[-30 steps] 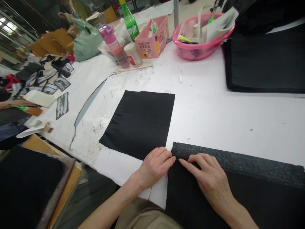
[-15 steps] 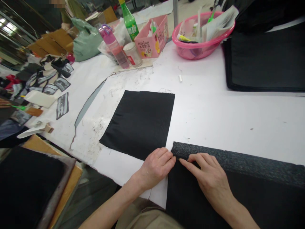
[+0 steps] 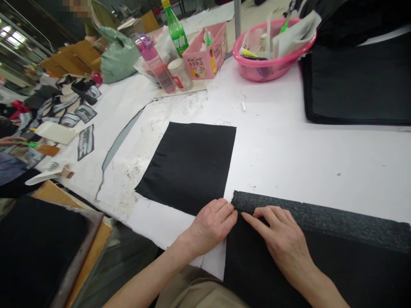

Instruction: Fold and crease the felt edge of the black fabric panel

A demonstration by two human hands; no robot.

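A large piece of black fabric [image 3: 263, 269] lies in front of me, its far edge turned over as a speckled dark grey strip [image 3: 337, 216]. My left hand [image 3: 215, 222] is closed on the left corner of that fold, fingertips and thumb pinched together. Just right of it, my right hand [image 3: 282, 235] has its thumb and bent fingers pressed on the fabric along the strip's lower edge. Beyond my left hand lies a smaller black fabric piece [image 3: 189, 167], flat on the white table [image 3: 289, 158]. My fingers hide the fold's corner.
A pink basin [image 3: 272, 70] and a pink carton [image 3: 207, 55] stand at the back, beside a green bottle [image 3: 176, 34] and a purple-topped bottle [image 3: 157, 64]. Stacked black sheets [image 3: 359, 81] lie at right. At far left, a co-worker's hand [image 3: 13, 140] is beside a green-handled brush [image 3: 35, 145].
Both my hands stay in place on the fold. The background has shifted slightly right in view, and more of the co-worker's hand shows at the left edge.
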